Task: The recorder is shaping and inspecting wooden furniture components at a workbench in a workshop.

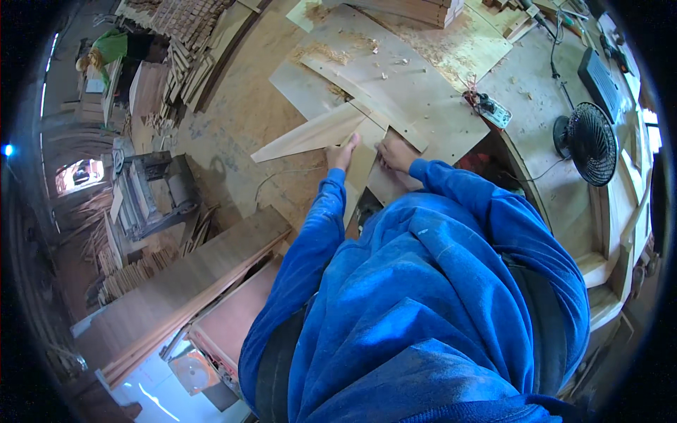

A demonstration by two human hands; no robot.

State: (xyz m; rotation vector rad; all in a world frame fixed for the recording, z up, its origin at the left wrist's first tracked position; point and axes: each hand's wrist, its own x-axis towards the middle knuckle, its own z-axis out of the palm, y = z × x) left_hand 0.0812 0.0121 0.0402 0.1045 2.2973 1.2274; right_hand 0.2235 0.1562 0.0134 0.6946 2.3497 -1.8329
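On the worktable several pale wooden boards meet near my hands. A tapered board [303,134] points out to the left, and a long narrow strip [338,79] runs diagonally from the far left towards my right hand. A third board [362,158] comes back towards my body between my hands. My left hand [343,151] is closed on the edge of this near board, thumb uppermost. Beside the joint, my right hand [396,152] has its fingers curled down at the boards. Whether it pinches something small there is hidden.
Thin flat sheets [416,92] with wood shavings [328,55] lie under the boards. To the right are a power strip [493,111] with cords and a black fan [592,144]. A long brown panel [176,282] stands at lower left. A person in green [109,48] is far left, near stacked timber.
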